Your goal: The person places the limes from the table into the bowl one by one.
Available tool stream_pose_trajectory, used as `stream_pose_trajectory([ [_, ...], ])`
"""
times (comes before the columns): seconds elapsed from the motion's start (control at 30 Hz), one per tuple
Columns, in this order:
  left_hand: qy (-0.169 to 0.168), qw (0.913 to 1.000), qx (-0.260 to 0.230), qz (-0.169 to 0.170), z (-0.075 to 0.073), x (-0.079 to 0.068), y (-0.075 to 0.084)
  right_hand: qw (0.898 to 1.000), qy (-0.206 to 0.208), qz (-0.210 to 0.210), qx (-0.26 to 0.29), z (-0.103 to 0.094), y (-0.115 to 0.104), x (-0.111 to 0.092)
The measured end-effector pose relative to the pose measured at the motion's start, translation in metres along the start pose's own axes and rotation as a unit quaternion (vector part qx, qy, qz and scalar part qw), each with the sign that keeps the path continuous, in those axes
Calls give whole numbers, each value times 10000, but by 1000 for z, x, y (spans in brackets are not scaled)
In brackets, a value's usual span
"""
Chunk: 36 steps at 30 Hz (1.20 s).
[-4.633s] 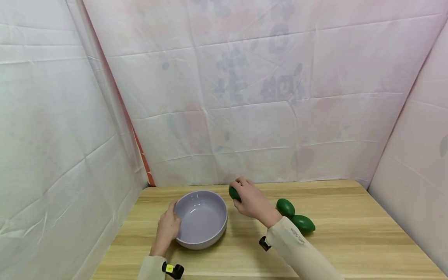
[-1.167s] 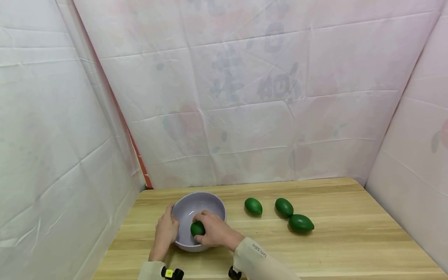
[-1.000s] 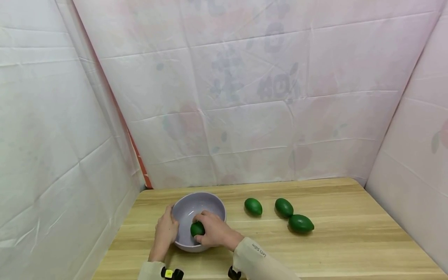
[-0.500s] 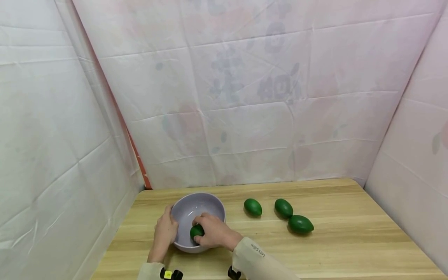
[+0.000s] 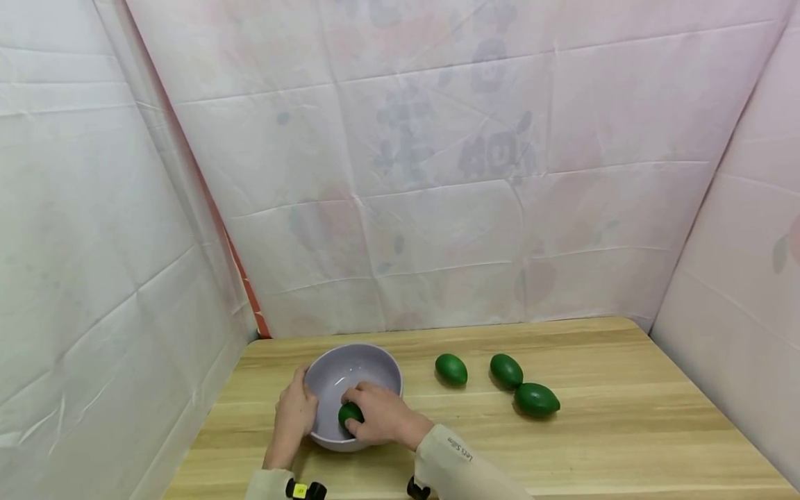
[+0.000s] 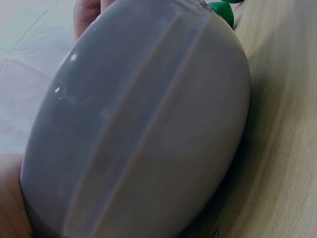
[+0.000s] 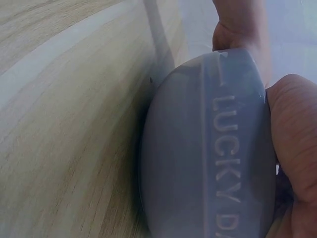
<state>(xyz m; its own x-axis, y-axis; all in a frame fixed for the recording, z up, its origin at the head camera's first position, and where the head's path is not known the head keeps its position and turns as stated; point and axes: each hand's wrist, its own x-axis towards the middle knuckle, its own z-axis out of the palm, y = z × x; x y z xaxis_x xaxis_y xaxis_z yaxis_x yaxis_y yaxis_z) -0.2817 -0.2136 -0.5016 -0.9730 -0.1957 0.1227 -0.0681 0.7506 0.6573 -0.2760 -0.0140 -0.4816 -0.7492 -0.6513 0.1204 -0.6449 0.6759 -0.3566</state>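
A lilac bowl (image 5: 353, 368) stands on the wooden table, tilted slightly in the head view. My left hand (image 5: 296, 410) grips its left rim, thumb over the inside. Reaching over the near right rim, my right hand (image 5: 379, 414) holds a green lime (image 5: 351, 417) low inside the bowl; whether the lime touches the bottom is hidden. In the left wrist view the bowl's ribbed outer wall (image 6: 148, 124) fills most of the picture. Raised letters mark the bowl's outside (image 7: 208, 158) in the right wrist view, with my right hand (image 7: 297, 134) over its rim.
To the right of the bowl a single lime (image 5: 451, 369) lies on the table (image 5: 600, 444). Further right, two more limes, one behind (image 5: 506, 371) and one in front (image 5: 537, 400), touch each other. White printed sheets (image 5: 437, 208) hang behind and at both sides.
From above the table right of the bowl, my right hand has moved into the bowl with a lime. A lime now shows near its former place. Over the last second almost nothing moved.
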Motion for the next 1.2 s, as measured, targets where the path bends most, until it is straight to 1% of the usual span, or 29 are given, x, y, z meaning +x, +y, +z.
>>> stream_pose_trajectory([
  [0.2, 40, 10000, 53, 9, 2, 0, -1, 10000, 18, 43, 53, 1, 0, -2],
  [0.37, 41, 10000, 22, -14, 2, 0, 1, 9999, 10, 27, 108, -1, 0, -4],
  [0.47, 27, 10000, 17, -14, 2, 0, 2, 9997, 4, -29, 236, -3, 1, -5],
  [0.57, 66, 10000, 59, -3, 2, 0, 2, 9991, 119, -140, 375, -8, 2, -5],
  [0.7, 83, 9999, 109, -36, 1, 0, 1, 9980, 403, -228, 431, -18, 3, -7],
  [0.93, -6, 9999, 124, -84, 1, 1, 1, 9952, 798, -161, 549, -41, 6, -9],
  [1.07, -71, 9998, 47, -152, 1, 1, 2, 9925, 905, -57, 818, -58, 10, -10],
  [1.2, -95, 9998, 41, -198, 0, 1, 3, 9878, 893, 126, 1272, -75, 17, -13],
])
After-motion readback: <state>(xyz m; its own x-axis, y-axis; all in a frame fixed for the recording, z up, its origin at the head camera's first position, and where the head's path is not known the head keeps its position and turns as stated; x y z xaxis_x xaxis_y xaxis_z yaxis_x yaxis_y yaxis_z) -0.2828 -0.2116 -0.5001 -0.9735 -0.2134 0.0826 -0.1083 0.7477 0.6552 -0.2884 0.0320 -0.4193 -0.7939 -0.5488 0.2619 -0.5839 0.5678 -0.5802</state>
